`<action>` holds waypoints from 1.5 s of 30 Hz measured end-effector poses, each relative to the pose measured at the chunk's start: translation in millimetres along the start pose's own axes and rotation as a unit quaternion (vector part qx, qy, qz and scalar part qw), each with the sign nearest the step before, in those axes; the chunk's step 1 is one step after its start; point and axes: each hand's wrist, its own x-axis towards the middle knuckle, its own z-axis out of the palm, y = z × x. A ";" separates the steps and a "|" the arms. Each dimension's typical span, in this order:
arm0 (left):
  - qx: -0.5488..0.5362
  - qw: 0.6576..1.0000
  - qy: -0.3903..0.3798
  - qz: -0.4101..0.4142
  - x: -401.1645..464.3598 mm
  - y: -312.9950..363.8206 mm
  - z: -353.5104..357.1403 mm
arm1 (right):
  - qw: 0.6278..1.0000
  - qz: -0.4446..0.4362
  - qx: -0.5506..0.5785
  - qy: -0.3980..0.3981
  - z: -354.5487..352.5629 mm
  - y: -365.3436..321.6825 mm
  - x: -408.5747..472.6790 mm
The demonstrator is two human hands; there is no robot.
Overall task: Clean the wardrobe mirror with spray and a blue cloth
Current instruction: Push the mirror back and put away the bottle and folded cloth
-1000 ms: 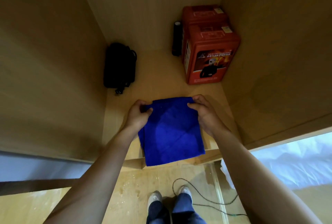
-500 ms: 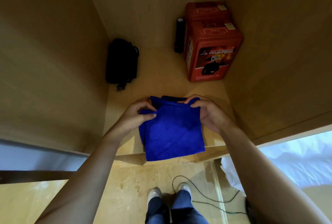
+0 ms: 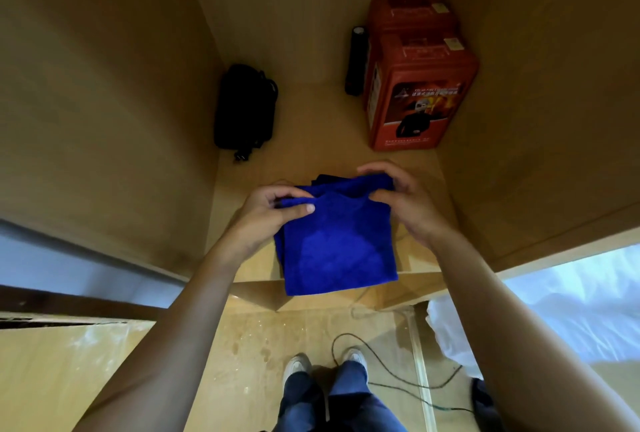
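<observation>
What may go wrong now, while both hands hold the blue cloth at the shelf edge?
The blue cloth overhangs the shelf front; if the left hand and right hand let go, it may slide to the floor. A black cable lies by the shoes, so stepping back may catch it.

Both forearms outstretched, left hand (image 3: 268, 215) and right hand (image 3: 403, 199) with fingers curled, pinching

Fuzzy matt blue cloth (image 3: 337, 244) on a smooth, pale wood shelf (image 3: 315, 127)
</observation>
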 end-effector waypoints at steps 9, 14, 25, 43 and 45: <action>-0.008 0.999 0.046 0.003 -0.7 8.8 7.1 | 0.954 -0.007 -0.292 -0.068 -16.0 -8.6 7.0; 0.000 0.997 0.069 0.024 -3.7 16.0 7.9 | 0.957 -0.034 -0.286 -0.027 -28.3 -7.8 6.4; 0.110 0.981 0.092 0.128 -17.8 65.2 -3.7 | 0.992 -0.103 -0.077 -0.002 -29.2 -58.1 -13.1; 0.147 0.933 0.155 0.288 -39.2 234.7 -24.9 | 0.957 -0.257 -0.130 0.025 -20.1 -231.2 -9.1; 0.157 0.929 0.153 0.300 -45.6 245.6 -26.5 | 0.954 -0.272 -0.127 0.021 -19.8 -242.9 -13.4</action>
